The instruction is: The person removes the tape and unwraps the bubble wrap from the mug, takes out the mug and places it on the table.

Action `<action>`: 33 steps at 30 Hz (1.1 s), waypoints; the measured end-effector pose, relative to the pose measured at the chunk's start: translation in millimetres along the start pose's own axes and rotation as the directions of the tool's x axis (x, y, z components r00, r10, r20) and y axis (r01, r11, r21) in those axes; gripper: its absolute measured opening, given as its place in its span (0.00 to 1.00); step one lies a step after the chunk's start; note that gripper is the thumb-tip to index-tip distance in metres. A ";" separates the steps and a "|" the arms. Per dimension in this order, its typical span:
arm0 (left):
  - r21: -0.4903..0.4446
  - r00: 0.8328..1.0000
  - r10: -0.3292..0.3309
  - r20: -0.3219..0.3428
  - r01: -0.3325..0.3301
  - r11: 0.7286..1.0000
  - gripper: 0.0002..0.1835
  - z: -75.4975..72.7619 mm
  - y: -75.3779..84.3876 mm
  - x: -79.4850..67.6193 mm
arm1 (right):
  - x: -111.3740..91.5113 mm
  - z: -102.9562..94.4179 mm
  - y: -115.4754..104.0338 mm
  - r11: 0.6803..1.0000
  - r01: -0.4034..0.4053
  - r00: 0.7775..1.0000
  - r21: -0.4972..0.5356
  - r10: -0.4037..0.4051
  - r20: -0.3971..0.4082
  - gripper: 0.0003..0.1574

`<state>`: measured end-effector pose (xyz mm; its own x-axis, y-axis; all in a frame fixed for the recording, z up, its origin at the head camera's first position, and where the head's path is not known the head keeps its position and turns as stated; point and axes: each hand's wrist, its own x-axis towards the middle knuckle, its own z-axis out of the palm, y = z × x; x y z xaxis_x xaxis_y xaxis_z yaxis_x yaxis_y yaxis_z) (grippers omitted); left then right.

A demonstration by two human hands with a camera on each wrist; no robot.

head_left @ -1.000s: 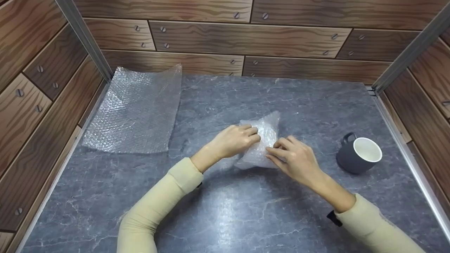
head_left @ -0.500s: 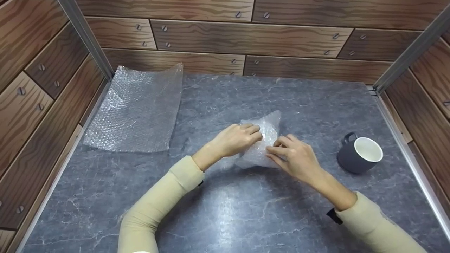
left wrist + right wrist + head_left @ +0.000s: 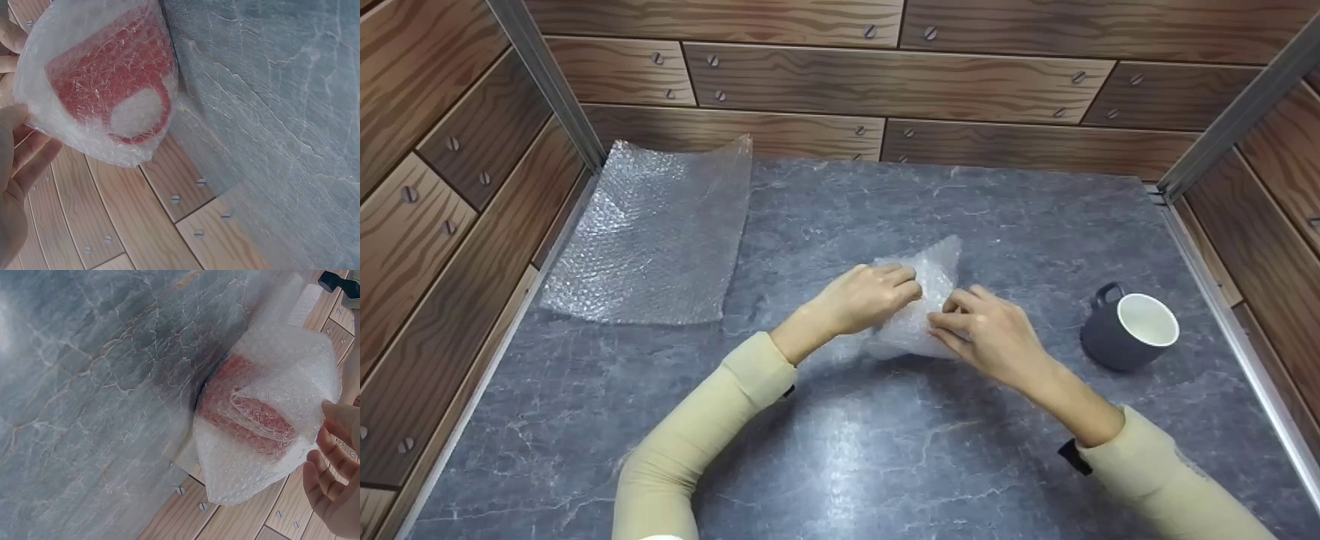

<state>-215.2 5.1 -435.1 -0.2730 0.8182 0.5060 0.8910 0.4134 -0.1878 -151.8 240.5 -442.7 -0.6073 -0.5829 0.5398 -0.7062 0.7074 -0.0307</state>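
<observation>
A red mug lies inside a bubble wrap bundle; the left wrist view shows its handle through the clear layers. My left hand pinches the upper left part of the wrap with curled fingers. On the bundle's right side, my right hand pinches the wrap between thumb and fingertips. In the right wrist view, a folded layer of wrap crosses the red mug, with my right thumb and fingers at its edge. The bundle rests on the grey marbled table.
A flat sheet of bubble wrap lies at the back left, its far corner curling up. On the right stands a dark grey mug with a white inside. Wood-patterned walls and metal posts border the table.
</observation>
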 end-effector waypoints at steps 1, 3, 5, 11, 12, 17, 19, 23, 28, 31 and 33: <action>-0.008 1.000 -0.001 0.000 0.001 1.000 0.12 0.1 0.0 0.2 | 0.1 -0.1 0.3 1.000 0.002 1.000 0.000 -0.002 0.000 0.08; -0.025 1.000 -0.005 -0.005 0.005 1.000 0.12 0.5 -0.2 0.6 | 0.5 -0.1 1.0 1.000 0.008 1.000 0.000 -0.008 -0.003 0.08; -0.031 1.000 -0.004 -0.015 0.004 1.000 0.12 0.8 -0.3 0.7 | 0.8 -0.3 1.3 1.000 0.010 1.000 0.001 -0.010 -0.002 0.08; -0.063 0.999 -0.010 -0.036 0.007 0.998 0.12 2.0 0.2 0.7 | 2.3 -0.7 1.5 1.000 0.011 1.000 -0.002 -0.011 0.016 0.08; -0.070 0.999 -0.011 -0.038 0.009 0.998 0.12 2.1 0.2 0.6 | 2.5 -0.9 1.4 1.000 0.012 1.000 -0.004 -0.012 0.020 0.08; -0.091 0.999 -0.018 -0.051 0.013 0.996 0.12 2.6 0.2 0.7 | 3.6 -2.1 1.9 0.999 0.031 0.999 -0.012 -0.030 0.035 0.08; -0.095 0.998 -0.022 -0.058 0.016 0.995 0.12 2.5 0.0 0.5 | 4.0 -2.6 2.6 0.999 0.040 0.999 -0.018 -0.039 0.039 0.08; -0.108 0.997 -0.027 -0.071 0.019 0.994 0.11 2.2 -0.5 0.1 | 4.9 -3.2 4.0 0.998 0.052 0.998 -0.025 -0.051 0.044 0.08; -0.132 0.996 -0.033 -0.080 0.022 0.991 0.11 1.5 -0.5 -0.4 | 5.3 -3.7 4.5 0.998 0.055 0.998 -0.019 -0.054 0.044 0.07; -0.141 0.996 -0.032 -0.086 0.020 0.990 0.10 1.2 -0.5 -0.7 | 5.3 -3.9 4.1 0.998 0.054 0.998 -0.023 -0.053 0.045 0.07; -0.146 0.996 -0.031 -0.089 0.017 0.989 0.10 1.1 -0.6 -1.0 | 5.2 -4.2 3.9 0.998 0.054 0.998 -0.027 -0.053 0.046 0.07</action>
<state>-215.9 4.5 -436.4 -0.2667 0.7662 0.5846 0.9295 0.3648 -0.0541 -156.2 242.0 -436.5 -0.5851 -0.6374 0.5014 -0.7280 0.6852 0.0216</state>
